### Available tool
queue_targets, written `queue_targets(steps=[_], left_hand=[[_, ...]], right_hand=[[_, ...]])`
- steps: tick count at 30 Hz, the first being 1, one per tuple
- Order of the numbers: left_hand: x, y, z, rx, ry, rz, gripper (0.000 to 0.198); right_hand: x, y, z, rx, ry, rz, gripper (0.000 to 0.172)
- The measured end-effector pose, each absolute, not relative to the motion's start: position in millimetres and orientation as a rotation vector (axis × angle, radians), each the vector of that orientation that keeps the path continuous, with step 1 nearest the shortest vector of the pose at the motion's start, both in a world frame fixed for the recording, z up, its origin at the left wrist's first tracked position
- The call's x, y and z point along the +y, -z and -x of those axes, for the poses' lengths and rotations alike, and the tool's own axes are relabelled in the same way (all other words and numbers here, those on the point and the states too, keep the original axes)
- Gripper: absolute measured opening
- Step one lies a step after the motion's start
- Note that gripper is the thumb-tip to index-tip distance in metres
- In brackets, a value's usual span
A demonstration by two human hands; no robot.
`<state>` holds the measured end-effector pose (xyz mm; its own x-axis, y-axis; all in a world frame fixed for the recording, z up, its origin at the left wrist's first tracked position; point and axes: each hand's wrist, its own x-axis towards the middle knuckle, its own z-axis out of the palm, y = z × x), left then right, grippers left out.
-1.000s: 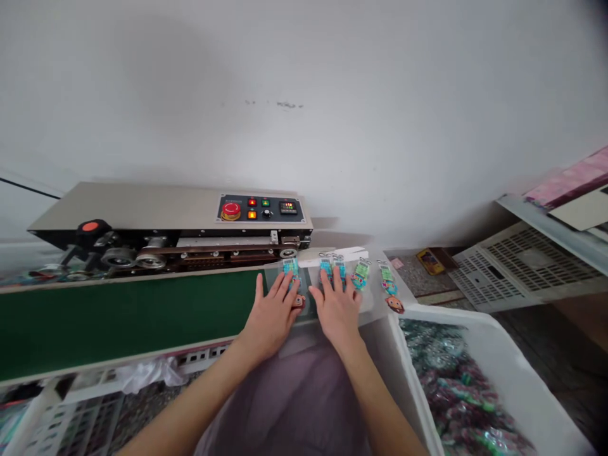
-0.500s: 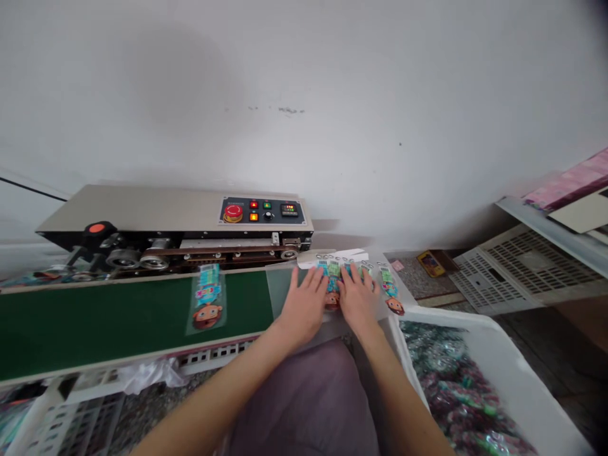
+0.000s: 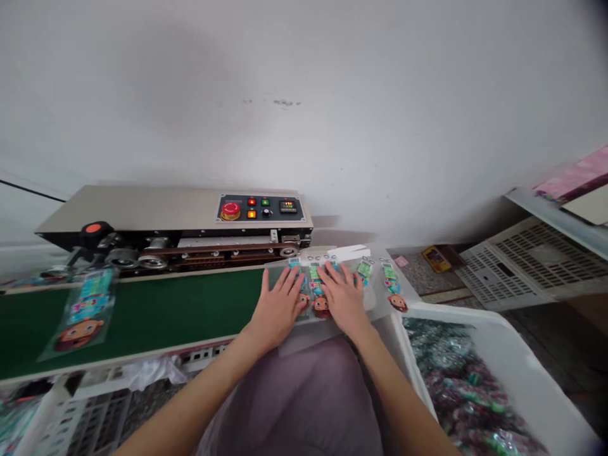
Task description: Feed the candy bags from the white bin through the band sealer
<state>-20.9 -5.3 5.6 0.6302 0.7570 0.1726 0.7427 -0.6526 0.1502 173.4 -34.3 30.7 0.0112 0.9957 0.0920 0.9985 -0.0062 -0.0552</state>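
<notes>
My left hand (image 3: 277, 305) lies flat, fingers spread, over a clear packet (image 3: 304, 297) with a cartoon face at the right end of the green conveyor belt (image 3: 190, 310). Flat beside it, my right hand (image 3: 342, 297) rests on more packets, its fingers apart. Between the hands shows a green and blue cartoon packet (image 3: 320, 304). To the right of my right hand are another green-topped packet (image 3: 365, 269), partly covered, and one more packet (image 3: 393, 288) near the sheet's edge. A sealed-looking clear packet (image 3: 85, 310) rides at the belt's left.
Behind the belt stands a band sealing machine (image 3: 161, 212) with a red stop button (image 3: 230, 210) and lit switches. A white bin (image 3: 513, 361) of shiny wrapped items is at right. White plastic crates (image 3: 503, 263) and a small yellow box (image 3: 436, 258) lie beyond it.
The packet on the belt has travelled far to the left. My left hand has slid left along with a packet beneath it, and my right hand has shifted slightly left.
</notes>
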Motion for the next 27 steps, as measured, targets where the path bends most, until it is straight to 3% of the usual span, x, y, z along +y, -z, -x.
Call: queue_targets(steps=[7, 14, 19, 27], left_hand=[[-6.2, -27.7, 45.2, 1.555, -0.275, -2.696, 0.054], [-4.4, -12.5, -7.0, 1.238, -0.403, -2.765, 0.052], [3.0, 2.7, 9.7, 1.205, -0.421, -2.819, 0.053], [1.0, -27.1, 36.3, 1.423, -0.289, -2.709, 0.054]], right_hand=[[-27.9, -33.3, -156.6, -2.054, 0.066, 2.142, 0.047], [-38.5, -28.4, -184.7, -2.037, 0.145, 2.275, 0.047], [-37.2, -30.7, -178.2, -2.052, 0.158, 2.319, 0.047], [-32.9, -32.7, -154.8, -2.003, 0.140, 2.220, 0.044]])
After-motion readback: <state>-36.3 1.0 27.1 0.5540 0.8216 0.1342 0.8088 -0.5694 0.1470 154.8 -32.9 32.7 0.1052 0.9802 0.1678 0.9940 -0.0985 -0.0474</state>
